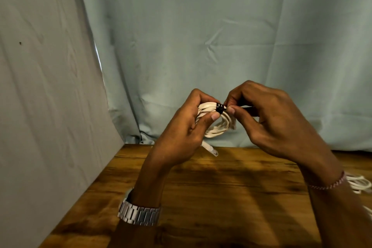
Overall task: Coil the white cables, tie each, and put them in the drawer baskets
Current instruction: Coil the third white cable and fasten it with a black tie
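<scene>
Coiled white cable [216,125], held in the air above the far edge of the table [221,183]. A black tie [220,108] wraps the top of the coil; a white plug [211,149] hangs below it. Your left hand [181,133] clasps the coil's left side, thumb just beside the tie. Your right hand [269,119] pinches the tie's free end to the right of the coil. More white cables [360,184] lie on the table, well right of the coil, beyond your right wrist.
</scene>
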A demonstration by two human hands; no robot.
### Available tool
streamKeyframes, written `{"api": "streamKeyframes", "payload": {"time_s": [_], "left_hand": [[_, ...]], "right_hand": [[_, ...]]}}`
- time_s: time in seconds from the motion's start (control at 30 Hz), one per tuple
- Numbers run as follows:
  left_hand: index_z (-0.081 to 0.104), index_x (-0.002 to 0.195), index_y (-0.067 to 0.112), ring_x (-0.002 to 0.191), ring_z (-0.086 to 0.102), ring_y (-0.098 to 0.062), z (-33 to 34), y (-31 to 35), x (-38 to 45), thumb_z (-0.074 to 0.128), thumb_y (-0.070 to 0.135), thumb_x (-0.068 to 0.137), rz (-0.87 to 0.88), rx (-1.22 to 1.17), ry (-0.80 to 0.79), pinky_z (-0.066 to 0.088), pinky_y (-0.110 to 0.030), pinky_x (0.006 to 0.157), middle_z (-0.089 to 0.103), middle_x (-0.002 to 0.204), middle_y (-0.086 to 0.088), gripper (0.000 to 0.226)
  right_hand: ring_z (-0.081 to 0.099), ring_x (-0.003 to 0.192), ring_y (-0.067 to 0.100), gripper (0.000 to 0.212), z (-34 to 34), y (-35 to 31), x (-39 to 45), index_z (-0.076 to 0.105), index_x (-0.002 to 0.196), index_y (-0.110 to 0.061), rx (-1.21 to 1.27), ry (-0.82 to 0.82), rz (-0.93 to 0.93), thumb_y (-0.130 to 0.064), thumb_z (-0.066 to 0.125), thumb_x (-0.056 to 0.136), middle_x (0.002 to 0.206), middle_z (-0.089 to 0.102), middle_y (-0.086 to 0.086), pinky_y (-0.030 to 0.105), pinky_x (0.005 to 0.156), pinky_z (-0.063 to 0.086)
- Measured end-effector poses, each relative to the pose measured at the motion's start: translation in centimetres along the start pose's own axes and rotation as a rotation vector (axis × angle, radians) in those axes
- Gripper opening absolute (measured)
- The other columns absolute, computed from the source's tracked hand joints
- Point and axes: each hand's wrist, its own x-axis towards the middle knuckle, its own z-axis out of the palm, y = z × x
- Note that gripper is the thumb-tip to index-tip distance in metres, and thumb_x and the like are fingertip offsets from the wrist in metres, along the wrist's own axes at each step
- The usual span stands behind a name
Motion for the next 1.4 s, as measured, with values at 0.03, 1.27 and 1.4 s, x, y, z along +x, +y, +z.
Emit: {"api": "streamKeyframes", "payload": {"time_s": [0.03, 1.27, 1.4], "left_hand": [[0.052, 0.116, 0.017, 0.094, 0.062, -0.006, 0.1, 0.0, 0.0, 0.054, 0.021, 0.102, 0.004, 0.023, 0.004, 0.050, -0.019, 0.077, 0.061, 0.099, 0.017, 0.014], [0.054, 0.115, 0.009, 0.087, 0.063, -0.004, -1.3, 0.6, -0.3, 0.057, 0.014, 0.100, 0.012, -0.052, -0.004, 0.047, -0.016, 0.073, 0.061, 0.094, 0.015, 0.016], [0.054, 0.115, 0.010, 0.088, 0.064, -0.003, -1.3, 0.8, -0.3, 0.058, 0.013, 0.100, -0.004, -0.083, -0.008, 0.048, -0.015, 0.073, 0.063, 0.096, 0.012, 0.016]], "right_hand": [[0.063, 0.084, 0.008, 0.004, 0.2, -0.1, 0.0, 0.065, 0.096, -0.012, -0.004, 0.004, 0.001, -0.015, 0.061, 0.097, 0.093, 0.062, -0.003, 0.019, 0.075, 0.056], [0.073, 0.088, 0.007, 0.019, 0.5, -0.1, 0.3, 0.076, 0.102, -0.010, 0.244, 0.107, 0.050, -0.022, 0.073, 0.087, 0.094, 0.075, -0.006, 0.020, 0.077, 0.059], [0.074, 0.091, 0.009, 0.022, 0.2, 0.2, 0.1, 0.075, 0.104, -0.011, 0.317, 0.076, 0.086, -0.023, 0.071, 0.086, 0.097, 0.075, -0.005, 0.023, 0.080, 0.060]]}}
